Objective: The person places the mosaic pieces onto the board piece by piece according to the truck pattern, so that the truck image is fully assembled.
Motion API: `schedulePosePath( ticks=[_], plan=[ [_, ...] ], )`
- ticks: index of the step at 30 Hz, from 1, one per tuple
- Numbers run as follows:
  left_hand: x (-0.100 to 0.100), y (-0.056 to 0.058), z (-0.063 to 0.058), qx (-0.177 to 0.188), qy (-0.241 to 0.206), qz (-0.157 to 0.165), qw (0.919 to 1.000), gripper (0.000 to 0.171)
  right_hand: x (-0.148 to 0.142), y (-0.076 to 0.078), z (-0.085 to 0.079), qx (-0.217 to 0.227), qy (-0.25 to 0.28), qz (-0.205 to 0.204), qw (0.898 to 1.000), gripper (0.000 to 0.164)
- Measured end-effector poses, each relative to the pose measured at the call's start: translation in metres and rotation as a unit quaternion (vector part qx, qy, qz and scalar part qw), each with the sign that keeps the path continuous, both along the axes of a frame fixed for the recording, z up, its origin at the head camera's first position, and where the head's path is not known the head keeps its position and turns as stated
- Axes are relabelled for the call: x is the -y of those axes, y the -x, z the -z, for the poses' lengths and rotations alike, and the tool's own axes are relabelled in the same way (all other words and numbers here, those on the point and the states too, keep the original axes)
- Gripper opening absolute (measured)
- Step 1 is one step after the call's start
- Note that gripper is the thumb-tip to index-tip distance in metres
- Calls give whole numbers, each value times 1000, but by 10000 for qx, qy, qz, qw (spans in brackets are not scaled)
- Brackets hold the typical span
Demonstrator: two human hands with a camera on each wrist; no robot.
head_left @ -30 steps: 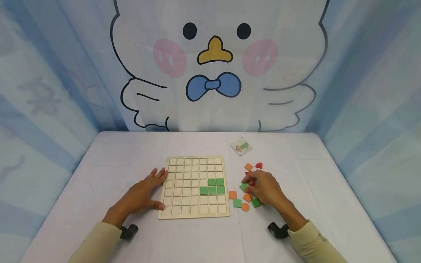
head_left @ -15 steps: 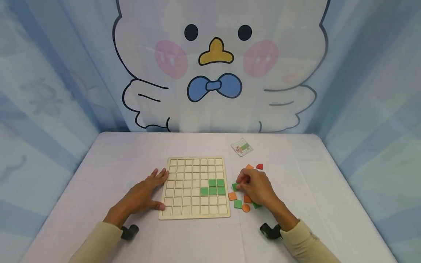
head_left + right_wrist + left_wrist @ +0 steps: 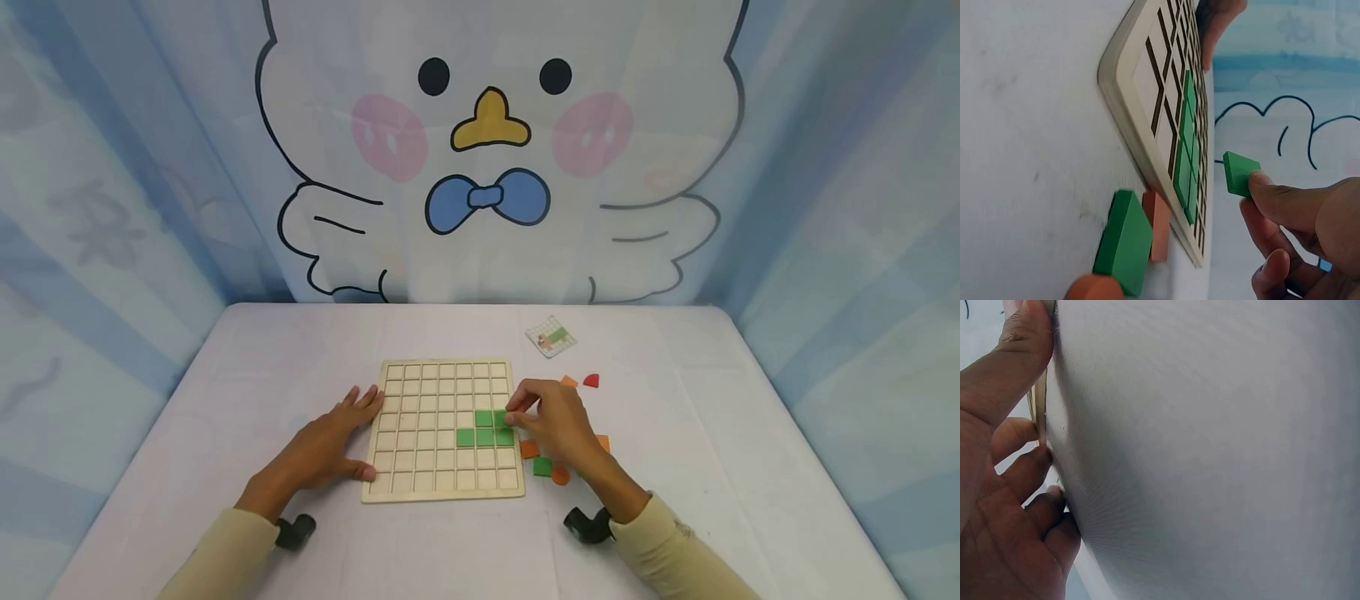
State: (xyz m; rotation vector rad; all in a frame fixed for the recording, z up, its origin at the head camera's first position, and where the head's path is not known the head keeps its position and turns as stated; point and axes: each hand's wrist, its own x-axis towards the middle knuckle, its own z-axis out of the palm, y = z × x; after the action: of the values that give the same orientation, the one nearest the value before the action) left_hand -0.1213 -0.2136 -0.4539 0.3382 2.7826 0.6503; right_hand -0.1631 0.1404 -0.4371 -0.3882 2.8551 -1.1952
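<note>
My right hand [image 3: 558,421] pinches a green square tile [image 3: 1240,174] between thumb and fingertips, raised above the right edge of a pale wooden grid board [image 3: 420,417]. In the head view the held tile overlaps the green squares on the board. Several green tiles [image 3: 484,436] sit in cells near the board's right side, in two adjoining rows. At the board's left edge rests my left hand [image 3: 318,446], fingers spread, thumb near the lower corner. The left wrist view shows its thumb [image 3: 1019,353] and fingertips along the board's edge, low against the white cloth.
Right of the board lie loose pieces: an orange square [image 3: 529,449], a green square [image 3: 542,467], an orange disc [image 3: 560,476] and a red quarter-round [image 3: 592,381]. My right hand and forearm hide part of this pile. A small printed card [image 3: 551,336] lies farther back.
My right hand has picked a green tile from the loose pieces and carried it left to the board's right edge. The left hand has stayed at the board's left edge.
</note>
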Motion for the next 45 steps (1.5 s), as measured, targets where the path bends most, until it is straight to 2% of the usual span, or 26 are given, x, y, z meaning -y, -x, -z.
schedulePosePath(
  ticks=[14,20,27,32,37,45],
  plan=[
    [0,-1,-1,-58,-48,84,9999,122,49,-4,9,92,100,-673,9976,18],
    [0,-1,-1,-46,-48,71,10000,123,62,-3,15,-33,-33,-785,9969,18],
    [0,0,-1,-35,-41,64,10000,123,73,-3,19,-30,-419,-892,9951,21],
    [0,-1,0,-45,-54,62,10000,123,73,-3,19,-29,-475,-953,9943,21],
    [1,-1,1,-55,-37,46,10000,123,64,-3,16,-6,-254,-920,9954,18],
    [1,-1,0,-86,-80,90,9999,122,35,-3,11,41,-97,-556,9984,18]
  ],
)
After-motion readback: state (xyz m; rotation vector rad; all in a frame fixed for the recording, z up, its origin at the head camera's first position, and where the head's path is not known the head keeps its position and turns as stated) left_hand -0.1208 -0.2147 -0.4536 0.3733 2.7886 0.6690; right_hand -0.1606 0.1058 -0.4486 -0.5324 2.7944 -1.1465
